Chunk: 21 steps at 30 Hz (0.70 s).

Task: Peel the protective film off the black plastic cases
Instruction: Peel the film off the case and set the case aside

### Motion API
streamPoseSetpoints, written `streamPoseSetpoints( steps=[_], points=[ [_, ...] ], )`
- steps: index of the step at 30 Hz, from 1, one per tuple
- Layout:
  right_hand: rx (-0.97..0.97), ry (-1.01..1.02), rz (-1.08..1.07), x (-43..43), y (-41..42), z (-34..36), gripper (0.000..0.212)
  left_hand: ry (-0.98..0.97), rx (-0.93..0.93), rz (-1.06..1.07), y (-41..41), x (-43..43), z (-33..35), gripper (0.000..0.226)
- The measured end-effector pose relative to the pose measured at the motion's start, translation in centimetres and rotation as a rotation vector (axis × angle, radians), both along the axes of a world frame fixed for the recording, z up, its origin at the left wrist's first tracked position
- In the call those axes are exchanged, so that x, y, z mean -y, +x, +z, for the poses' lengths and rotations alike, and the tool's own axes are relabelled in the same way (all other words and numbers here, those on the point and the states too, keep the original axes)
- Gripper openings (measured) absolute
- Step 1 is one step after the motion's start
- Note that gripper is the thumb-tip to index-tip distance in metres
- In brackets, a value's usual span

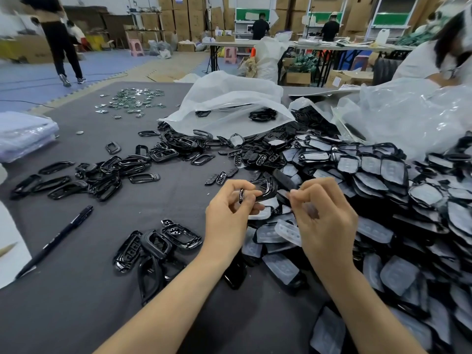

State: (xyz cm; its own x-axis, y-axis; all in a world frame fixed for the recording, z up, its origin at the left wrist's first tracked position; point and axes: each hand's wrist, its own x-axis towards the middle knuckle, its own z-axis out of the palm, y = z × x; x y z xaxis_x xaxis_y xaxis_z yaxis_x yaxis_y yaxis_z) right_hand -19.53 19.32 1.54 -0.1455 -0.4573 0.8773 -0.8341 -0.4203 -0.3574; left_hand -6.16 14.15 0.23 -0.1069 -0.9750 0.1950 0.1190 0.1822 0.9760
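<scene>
Your left hand (229, 215) grips black case (265, 190) over table (76, 302) middle. Your right hand (324, 213) has fingers curled, pinching at case's right end; cannot tell whether film is caught. Case's long axis runs left-right between hands. Filmed pile (383, 190) lies toward right edge.

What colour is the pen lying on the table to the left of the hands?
The pen is black; the head view shows it.

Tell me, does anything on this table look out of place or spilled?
Only small things. A black pen lies alone on the grey cloth, toward the left. Loose black cases spill from an open white bag across the cloth, likely just the working heap.
</scene>
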Motion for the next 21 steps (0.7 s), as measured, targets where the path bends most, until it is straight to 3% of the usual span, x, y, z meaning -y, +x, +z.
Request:
streamPoseSetpoints(
  steps=[7,21],
  points=[
    [-0.205,-0.207,-0.019,0.03,0.23,0.06,0.018,-0.014,-0.004,-0.028,0.37,-0.16,-0.03,0.021],
    [-0.235,-0.172,-0.014,-0.33,0.70,0.46,0.020,-0.030,0.066,0.040,0.73,0.17,-0.25,0.025]
  ],
)
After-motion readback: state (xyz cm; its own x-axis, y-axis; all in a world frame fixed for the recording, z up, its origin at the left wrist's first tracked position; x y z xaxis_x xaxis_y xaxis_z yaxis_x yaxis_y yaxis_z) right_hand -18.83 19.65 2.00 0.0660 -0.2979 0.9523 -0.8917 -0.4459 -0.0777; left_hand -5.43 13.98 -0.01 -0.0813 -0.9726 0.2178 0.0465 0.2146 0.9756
